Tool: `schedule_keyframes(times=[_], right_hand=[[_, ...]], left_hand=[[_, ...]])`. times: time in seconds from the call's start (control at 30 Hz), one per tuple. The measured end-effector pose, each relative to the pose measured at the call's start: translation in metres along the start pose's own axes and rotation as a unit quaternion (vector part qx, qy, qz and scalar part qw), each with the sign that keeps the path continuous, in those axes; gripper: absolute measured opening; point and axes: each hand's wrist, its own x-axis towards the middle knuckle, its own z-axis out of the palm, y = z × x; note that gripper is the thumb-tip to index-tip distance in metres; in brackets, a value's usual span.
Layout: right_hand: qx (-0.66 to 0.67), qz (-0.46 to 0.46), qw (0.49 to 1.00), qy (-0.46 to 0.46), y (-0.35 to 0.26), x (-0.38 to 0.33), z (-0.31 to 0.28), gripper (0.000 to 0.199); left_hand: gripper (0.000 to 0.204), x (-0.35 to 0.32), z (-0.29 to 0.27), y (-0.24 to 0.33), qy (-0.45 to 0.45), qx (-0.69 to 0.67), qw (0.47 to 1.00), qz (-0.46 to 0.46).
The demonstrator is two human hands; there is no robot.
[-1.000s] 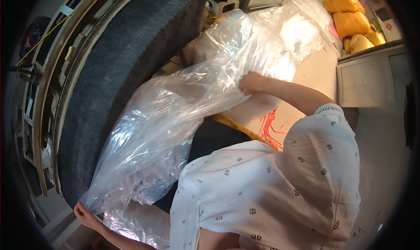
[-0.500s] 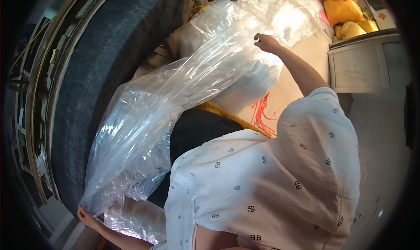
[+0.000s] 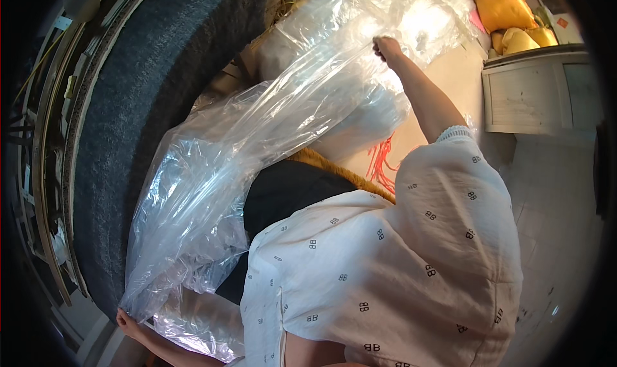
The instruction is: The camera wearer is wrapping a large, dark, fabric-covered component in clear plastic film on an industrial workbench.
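Note:
A long sheet of clear plastic film [image 3: 212,168] stretches in shiny folds across my lap, from lower left to upper right. At its lower left corner my left hand [image 3: 130,323] is closed, pinching the gathered edge. My right hand [image 3: 387,49], arm reaching out to the upper right, is closed on the film, which runs in taut creases toward it. More of the plastic lies heaped and glaring with light past that hand. Black cloth [image 3: 292,190] over my legs shows beside the film.
A long dark grey padded surface [image 3: 122,129] runs along the left, with a worn frame [image 3: 48,174] behind it. Red strings [image 3: 382,164] lie on the pale floor. Yellow bundles [image 3: 504,13] rest on a whitish cabinet [image 3: 524,94] at upper right.
My right hand has moved slightly up and its fingers have closed on the film, drawing creases toward it. My left hand keeps its pinch almost in place.

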Motion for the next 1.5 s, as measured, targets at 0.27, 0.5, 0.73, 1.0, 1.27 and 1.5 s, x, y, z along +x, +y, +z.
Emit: schedule_keyframes(times=[0.27, 0.5, 0.73, 1.0, 1.27, 1.5], right_hand=[[0.426, -0.059, 0.902, -0.035, -0.271, 0.01, 0.04, 0.027], [-0.086, -0.786, 0.612, -0.028, -0.353, -0.066, 0.14, 0.03], [-0.374, -0.49, 0.776, -0.132, -0.327, -0.07, 0.218, 0.054], [-0.255, -0.355, 0.878, -0.196, -0.333, 0.014, 0.215, 0.062], [-0.136, -0.725, 0.67, -0.087, -0.34, -0.162, 0.269, 0.014], [-0.098, -0.736, 0.562, -0.365, -0.253, -0.417, 0.309, 0.022]], left_hand=[[0.034, 0.002, -0.011, -0.02, 0.015, 0.044, 0.999, -0.013], [0.025, 0.003, 0.006, -0.009, 0.019, -0.018, 1.0, 0.0], [0.028, 0.009, -0.048, -0.048, -0.008, 0.099, 0.995, -0.005], [0.029, 0.008, 0.048, 0.142, 0.091, 0.053, 0.99, -0.097], [0.03, 0.047, 0.092, 0.121, 0.27, 0.034, 0.962, -0.004], [0.03, 0.04, 0.088, 0.113, 0.303, -0.01, 0.953, -0.005]])
